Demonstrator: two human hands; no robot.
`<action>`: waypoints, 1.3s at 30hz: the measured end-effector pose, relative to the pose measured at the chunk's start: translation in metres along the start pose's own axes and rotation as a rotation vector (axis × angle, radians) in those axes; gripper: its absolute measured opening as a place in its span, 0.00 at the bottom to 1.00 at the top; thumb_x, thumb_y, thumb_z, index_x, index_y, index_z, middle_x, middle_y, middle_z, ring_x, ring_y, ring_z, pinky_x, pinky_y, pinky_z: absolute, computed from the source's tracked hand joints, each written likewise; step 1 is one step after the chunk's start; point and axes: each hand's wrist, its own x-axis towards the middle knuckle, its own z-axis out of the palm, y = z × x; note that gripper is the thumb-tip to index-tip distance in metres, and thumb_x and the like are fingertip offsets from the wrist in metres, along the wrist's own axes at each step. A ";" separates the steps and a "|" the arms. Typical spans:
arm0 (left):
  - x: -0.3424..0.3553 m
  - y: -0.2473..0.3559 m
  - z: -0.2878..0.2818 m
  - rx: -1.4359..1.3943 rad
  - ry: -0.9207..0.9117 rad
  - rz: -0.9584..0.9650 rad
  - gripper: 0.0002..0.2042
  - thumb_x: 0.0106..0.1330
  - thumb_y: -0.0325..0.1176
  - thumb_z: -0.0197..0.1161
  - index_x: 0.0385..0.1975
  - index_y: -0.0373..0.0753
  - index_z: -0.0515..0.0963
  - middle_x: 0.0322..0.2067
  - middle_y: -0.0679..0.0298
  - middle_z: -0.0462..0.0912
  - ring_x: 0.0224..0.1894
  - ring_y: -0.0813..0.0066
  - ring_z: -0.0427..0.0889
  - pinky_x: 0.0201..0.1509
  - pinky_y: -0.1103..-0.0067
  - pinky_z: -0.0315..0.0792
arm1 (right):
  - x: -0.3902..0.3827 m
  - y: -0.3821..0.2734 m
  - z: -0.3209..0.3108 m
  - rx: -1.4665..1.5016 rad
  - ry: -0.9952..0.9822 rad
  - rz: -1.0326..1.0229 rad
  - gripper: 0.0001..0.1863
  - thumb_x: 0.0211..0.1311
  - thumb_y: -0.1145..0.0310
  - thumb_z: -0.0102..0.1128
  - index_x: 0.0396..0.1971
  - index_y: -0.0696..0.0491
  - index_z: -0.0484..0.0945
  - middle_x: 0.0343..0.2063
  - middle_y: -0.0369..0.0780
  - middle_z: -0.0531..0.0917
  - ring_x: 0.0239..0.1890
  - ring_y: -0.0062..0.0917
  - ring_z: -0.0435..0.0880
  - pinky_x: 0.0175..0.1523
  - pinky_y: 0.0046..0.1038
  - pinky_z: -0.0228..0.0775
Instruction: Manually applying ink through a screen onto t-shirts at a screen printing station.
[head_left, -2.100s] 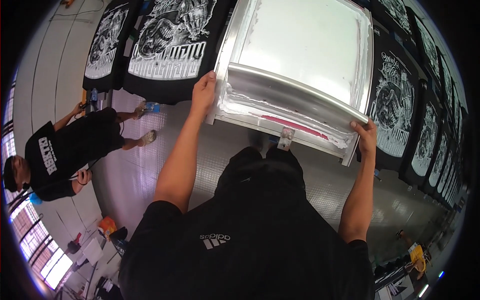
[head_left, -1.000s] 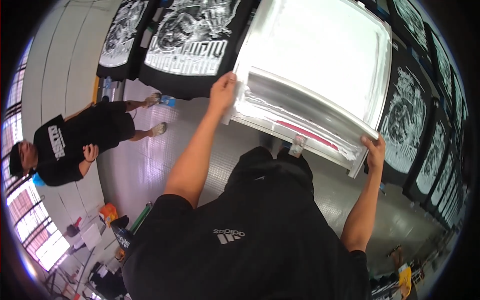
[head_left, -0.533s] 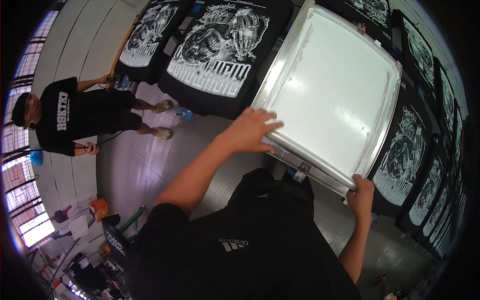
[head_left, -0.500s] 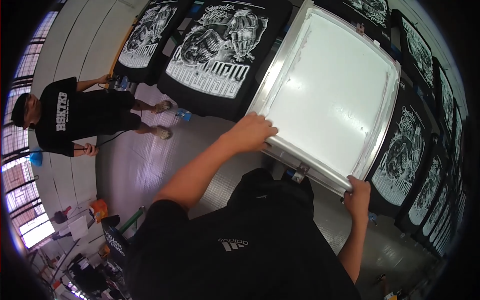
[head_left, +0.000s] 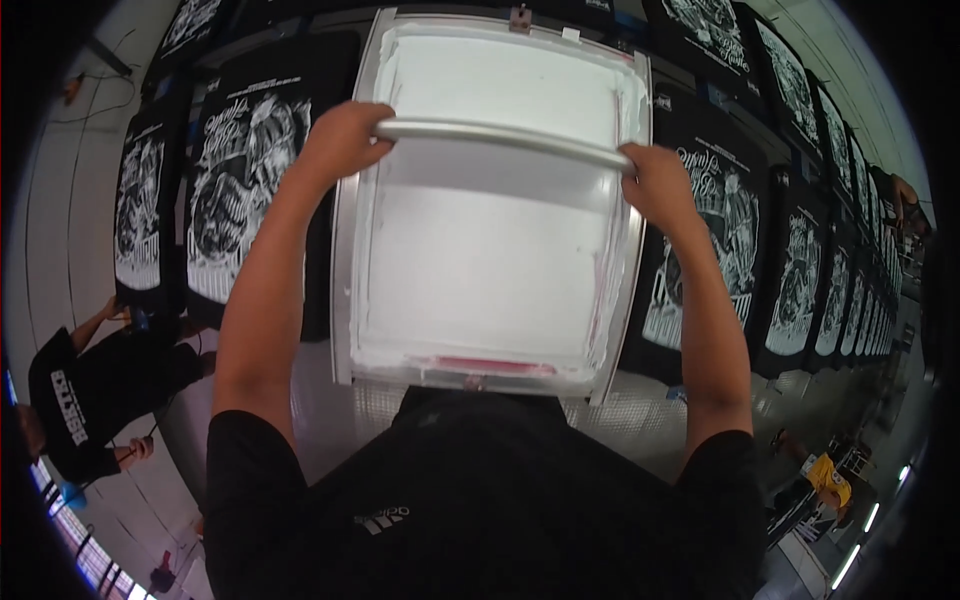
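A wide metal squeegee (head_left: 500,142) crosses the upper part of a metal-framed screen (head_left: 482,270) coated in white ink. My left hand (head_left: 345,140) is closed round its left end and my right hand (head_left: 655,185) round its right end. A red strip shows along the screen's near edge, above a small metal clamp (head_left: 475,382). Another clamp (head_left: 520,18) sits at the far edge. Black shirts with white graphic prints (head_left: 243,185) lie on boards to either side of the screen.
A co-worker (head_left: 100,395) in black stands at the left, holding a dark cord or hose. More printed boards (head_left: 800,280) run in rows to the right. Other people (head_left: 830,480) are at the far right, one in yellow. A metal floor shows beside my body.
The squeegee and both my hands have moved from the screen's near end to its far part. The view has turned, so the screen appears more central and the co-worker lower.
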 end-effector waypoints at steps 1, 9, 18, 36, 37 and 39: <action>0.027 -0.006 -0.001 0.013 -0.014 -0.054 0.16 0.51 0.32 0.67 0.40 0.37 0.81 0.36 0.54 0.83 0.42 0.54 0.81 0.48 0.66 0.74 | 0.024 0.015 0.007 -0.031 0.033 -0.016 0.11 0.44 0.74 0.57 0.31 0.54 0.79 0.25 0.46 0.82 0.33 0.45 0.81 0.42 0.44 0.71; 0.060 -0.038 0.090 0.250 0.217 -0.009 0.16 0.49 0.27 0.62 0.41 0.38 0.77 0.40 0.57 0.79 0.47 0.56 0.77 0.51 0.64 0.69 | 0.066 0.030 0.101 -0.326 -0.076 0.116 0.17 0.55 0.72 0.59 0.46 0.51 0.72 0.42 0.40 0.78 0.50 0.35 0.77 0.60 0.57 0.60; -0.163 0.065 0.024 -0.003 -0.003 0.028 0.19 0.40 0.25 0.70 0.36 0.37 0.77 0.32 0.58 0.79 0.39 0.57 0.78 0.45 0.65 0.69 | -0.144 -0.078 0.004 0.115 -0.130 0.056 0.18 0.42 0.76 0.58 0.38 0.54 0.76 0.32 0.42 0.81 0.42 0.39 0.79 0.59 0.44 0.61; -0.313 0.123 0.084 -0.017 0.060 -0.063 0.22 0.34 0.23 0.68 0.36 0.36 0.77 0.39 0.55 0.81 0.44 0.55 0.78 0.51 0.64 0.73 | -0.287 -0.155 0.047 0.079 -0.178 0.205 0.23 0.34 0.80 0.58 0.38 0.53 0.78 0.36 0.40 0.83 0.43 0.34 0.81 0.69 0.53 0.54; -0.292 0.112 0.087 -0.013 0.065 -0.059 0.22 0.34 0.23 0.68 0.36 0.36 0.77 0.39 0.55 0.81 0.44 0.55 0.78 0.51 0.64 0.73 | -0.267 -0.143 0.050 0.078 -0.170 0.204 0.23 0.34 0.80 0.58 0.38 0.53 0.78 0.36 0.40 0.83 0.43 0.34 0.81 0.69 0.53 0.54; -0.234 0.088 0.088 -0.031 0.088 -0.089 0.22 0.34 0.19 0.67 0.37 0.35 0.78 0.39 0.54 0.82 0.45 0.54 0.80 0.52 0.66 0.74 | -0.211 -0.109 0.054 0.048 -0.129 0.167 0.24 0.31 0.79 0.60 0.38 0.52 0.78 0.37 0.40 0.84 0.44 0.36 0.81 0.69 0.51 0.55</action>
